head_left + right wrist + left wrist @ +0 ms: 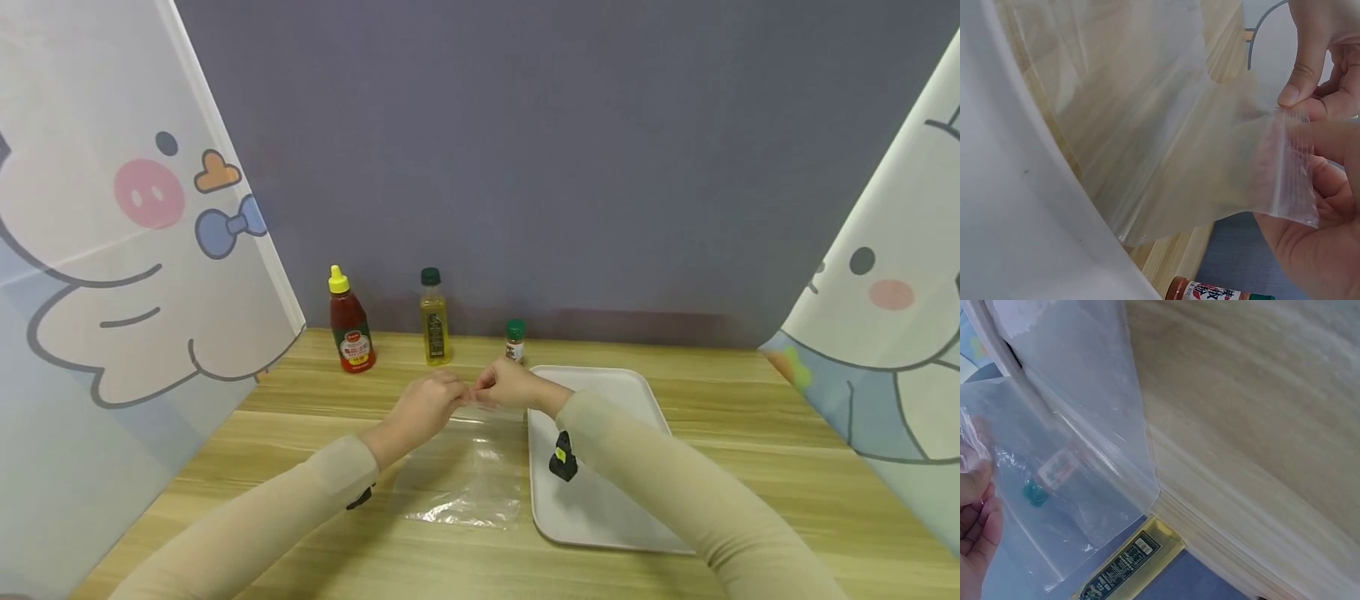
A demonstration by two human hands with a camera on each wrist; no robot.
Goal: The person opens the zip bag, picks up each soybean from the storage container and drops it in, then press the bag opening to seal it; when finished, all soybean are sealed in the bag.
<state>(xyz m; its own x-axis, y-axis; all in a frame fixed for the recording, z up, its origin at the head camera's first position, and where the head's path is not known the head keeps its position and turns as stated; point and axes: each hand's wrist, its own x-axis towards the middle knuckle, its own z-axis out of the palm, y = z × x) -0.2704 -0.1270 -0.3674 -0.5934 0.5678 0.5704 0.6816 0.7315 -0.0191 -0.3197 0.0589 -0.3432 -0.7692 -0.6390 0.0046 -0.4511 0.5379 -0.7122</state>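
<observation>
A clear zip-lock bag (468, 483) hangs from both hands over the table, its lower end close to the tray's left edge. My left hand (427, 408) pinches the bag's top edge between thumb and fingers. Beside it, nearly touching, my right hand (510, 383) pinches the same edge. In the right wrist view the zip strip (1280, 169) runs along the gripped end, and the fingers of both hands meet there. The bag looks flat, with nothing inside. Through its film (1085, 456) the left wrist view shows a green-capped jar behind.
A white tray (600, 517) lies under my right forearm. Along the back stand a ketchup bottle (351, 329) with a yellow cap, an oil bottle (435, 321) and a small green-capped spice jar (514, 337). A grey panel (525, 167) and printed side sheets enclose the wooden table (300, 417).
</observation>
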